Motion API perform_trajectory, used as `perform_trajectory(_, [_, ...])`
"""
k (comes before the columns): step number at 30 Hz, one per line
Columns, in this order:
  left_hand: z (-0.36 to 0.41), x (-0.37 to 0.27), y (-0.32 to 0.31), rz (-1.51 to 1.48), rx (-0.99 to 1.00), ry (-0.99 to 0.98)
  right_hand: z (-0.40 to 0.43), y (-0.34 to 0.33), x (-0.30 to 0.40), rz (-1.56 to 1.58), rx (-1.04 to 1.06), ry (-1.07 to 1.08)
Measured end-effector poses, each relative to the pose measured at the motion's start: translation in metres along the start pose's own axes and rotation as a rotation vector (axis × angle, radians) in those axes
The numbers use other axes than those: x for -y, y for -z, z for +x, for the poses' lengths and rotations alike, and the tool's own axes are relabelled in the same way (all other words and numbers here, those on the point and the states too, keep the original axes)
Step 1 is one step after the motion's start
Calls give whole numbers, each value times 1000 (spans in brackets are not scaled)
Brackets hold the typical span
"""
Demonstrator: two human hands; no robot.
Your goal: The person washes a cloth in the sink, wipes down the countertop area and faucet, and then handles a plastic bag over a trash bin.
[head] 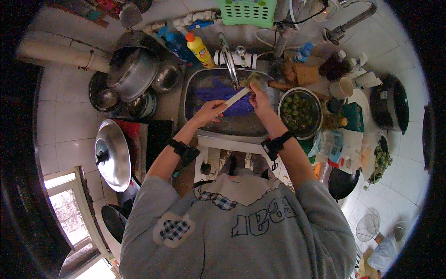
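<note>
Over a sink, my left hand grips one end of a long pale strip, slanting up to the right; whether it is a utensil or a handle I cannot tell. The fingers of my right hand close on its upper end, beside a yellowish-green sponge or scrubber. A bunched purple-blue cloth or bag lies in the basin below. The curved metal faucet stands just behind my hands.
Right of the sink stands a bowl of small green produce. Left are stacked metal pots and a domed metal lid. A yellow bottle stands behind the basin, and a green plastic basket hangs above.
</note>
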State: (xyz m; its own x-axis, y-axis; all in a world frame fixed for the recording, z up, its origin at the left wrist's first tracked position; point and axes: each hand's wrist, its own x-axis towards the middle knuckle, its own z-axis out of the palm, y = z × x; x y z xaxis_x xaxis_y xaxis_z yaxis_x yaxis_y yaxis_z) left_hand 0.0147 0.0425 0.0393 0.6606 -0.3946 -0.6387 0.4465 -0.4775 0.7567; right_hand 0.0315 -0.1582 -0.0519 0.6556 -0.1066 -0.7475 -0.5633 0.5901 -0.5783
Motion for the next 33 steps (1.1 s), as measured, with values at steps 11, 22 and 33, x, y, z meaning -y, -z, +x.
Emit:
perform_trajectory(11, [14, -1, -11, -280, 152, -85, -5, -22, -33, 132, 254, 238])
perform_trajectory(22, [11, -6, -11, -1002, 294, 166, 9, -17, -2, 553, 385, 173])
perform_trajectory(33, [16, 5, -9, -1233, 448, 171, 14, -23, -11, 354, 297, 149])
